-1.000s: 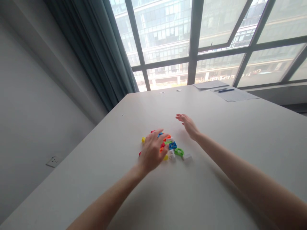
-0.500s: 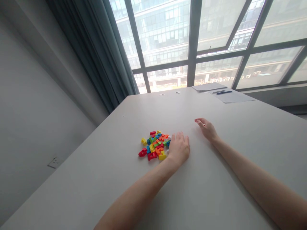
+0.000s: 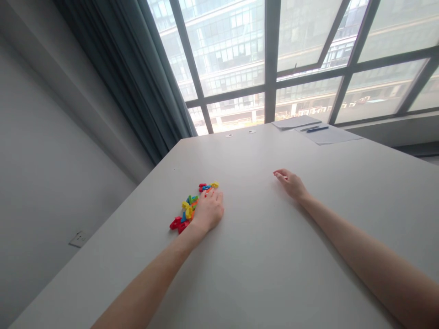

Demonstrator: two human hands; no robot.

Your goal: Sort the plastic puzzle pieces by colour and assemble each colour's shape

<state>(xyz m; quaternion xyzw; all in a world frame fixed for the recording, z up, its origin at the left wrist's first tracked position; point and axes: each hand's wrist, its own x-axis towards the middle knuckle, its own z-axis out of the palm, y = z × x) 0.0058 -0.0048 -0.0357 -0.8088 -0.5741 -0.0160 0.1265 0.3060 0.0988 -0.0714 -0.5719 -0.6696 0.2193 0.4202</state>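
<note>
A heap of small coloured plastic blocks (image 3: 190, 204), red, yellow, blue, green and orange, lies on the white table (image 3: 260, 256) left of centre. My left hand (image 3: 208, 211) lies flat against the right side of the heap, fingers stretched forward and touching the blocks; part of the heap is hidden under it. My right hand (image 3: 291, 183) rests on the bare table to the right, well apart from the blocks, fingers extended and holding nothing.
Sheets of paper (image 3: 322, 132) with a dark pen (image 3: 317, 129) lie at the far right edge of the table by the window. A grey curtain (image 3: 137, 87) hangs at the left. The table's left edge runs close to the blocks.
My left hand swept from the right side of the heap leftwards, pushing the blocks towards the left edge into a narrower row. My right hand stayed almost where it was.
</note>
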